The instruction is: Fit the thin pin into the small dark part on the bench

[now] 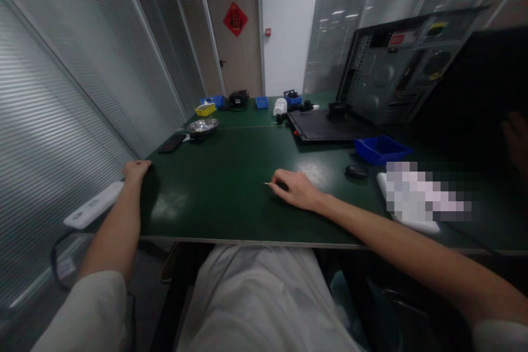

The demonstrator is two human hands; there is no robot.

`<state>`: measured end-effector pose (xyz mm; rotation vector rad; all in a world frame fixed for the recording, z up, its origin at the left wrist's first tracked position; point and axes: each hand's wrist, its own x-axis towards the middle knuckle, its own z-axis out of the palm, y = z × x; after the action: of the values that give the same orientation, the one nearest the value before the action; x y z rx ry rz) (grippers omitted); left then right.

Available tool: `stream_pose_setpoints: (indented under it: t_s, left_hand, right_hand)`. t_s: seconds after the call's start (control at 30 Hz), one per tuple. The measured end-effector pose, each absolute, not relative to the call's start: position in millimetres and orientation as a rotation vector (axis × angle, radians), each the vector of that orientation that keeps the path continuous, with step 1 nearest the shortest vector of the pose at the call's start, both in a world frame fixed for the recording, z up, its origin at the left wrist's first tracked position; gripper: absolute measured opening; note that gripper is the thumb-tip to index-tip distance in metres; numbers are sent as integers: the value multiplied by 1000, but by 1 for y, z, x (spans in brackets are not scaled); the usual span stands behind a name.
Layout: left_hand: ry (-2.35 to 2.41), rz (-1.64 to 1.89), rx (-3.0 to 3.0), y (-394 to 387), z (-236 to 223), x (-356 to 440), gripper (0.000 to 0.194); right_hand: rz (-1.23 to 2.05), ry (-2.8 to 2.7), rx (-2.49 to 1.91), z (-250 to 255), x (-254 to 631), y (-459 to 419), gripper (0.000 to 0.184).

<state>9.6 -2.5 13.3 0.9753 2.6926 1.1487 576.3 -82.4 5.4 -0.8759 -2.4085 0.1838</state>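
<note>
My right hand (pixel 295 190) rests on the green table (pixel 231 159), thumb and index finger pinched on a thin, short metallic pin-like piece (pixel 265 183). Its tip points left; its exact kind is too small to tell. At the table's left edge, my left hand (pixel 137 169) has its fingers bent over the rim, partly hidden. A white power strip (pixel 94 205) lies just below that hand, along the side of the table. A black computer mouse (pixel 356 171) sits to the right of my right hand.
A blue tray (pixel 381 149), a black panel (pixel 325 125) and an open computer case (pixel 388 74) stand at right. A metal bowl (pixel 203 126) and a dark phone-like slab (pixel 172 143) lie at left. Small bins, including a yellow one (pixel 205 109), line the back.
</note>
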Motion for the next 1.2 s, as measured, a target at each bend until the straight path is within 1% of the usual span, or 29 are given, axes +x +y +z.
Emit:
stream_pose_setpoints:
  t_s: [0.27,0.37,0.47,0.63,0.7,0.77,0.9,1.0,1.1,1.2]
  left_hand:
    - [2678,1199,949,3,8,6,26]
    - [2690,1191,970,1,10,9,23]
    - [2692,1181,1021,-1,12,11,21]
    - [2569,1129,1202,3,14,31,26]
    - [2419,1083,1347,7,15,58,28]
    - [2153,1000,1550,8,17,99,33]
    - [1451,731,1900,-7,15,206,41]
    - [1079,643,2042,-29,8,280,40]
    - [892,662,2092,-45,3,326,35]
    - [860,726,2097,-52,3,339,30]
  right_hand:
    - [181,-2413,-874,6,576,-82,19]
    - [179,-2410,-875,6,576,-82,20]
    - [194,-2416,-876,8,575,-84,19]
    - [221,-2423,-906,10,575,-85,17]
    - [219,-2425,-921,9,575,-84,17]
    - [219,-2430,-933,9,574,-83,16]
    - [221,-2439,-961,8,574,-81,16]
    - [195,-2438,-993,9,574,-82,15]
    - [174,-2426,-1004,10,574,-82,13]
    - [171,-2409,-1023,11,575,-82,13]
